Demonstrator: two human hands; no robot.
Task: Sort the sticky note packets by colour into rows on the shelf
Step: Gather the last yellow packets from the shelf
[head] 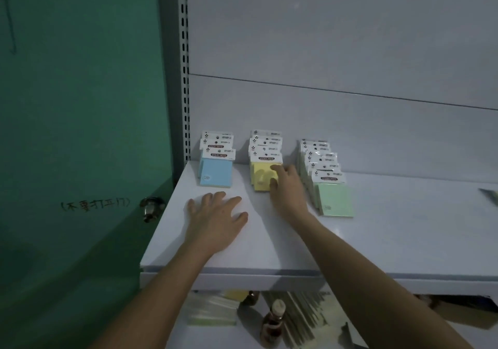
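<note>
Right hand [285,187] grip rests on front yellow packet [262,177]; left hand [215,219] flat.

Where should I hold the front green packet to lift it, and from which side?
Grip the front green packet by its lower pad part, thumb on one side edge and fingers on the other, coming from the front and above. It lies tilted back on the green row, so its near edge is free, while its header card overlaps the packets behind. The right hand is closest, probably.
</note>
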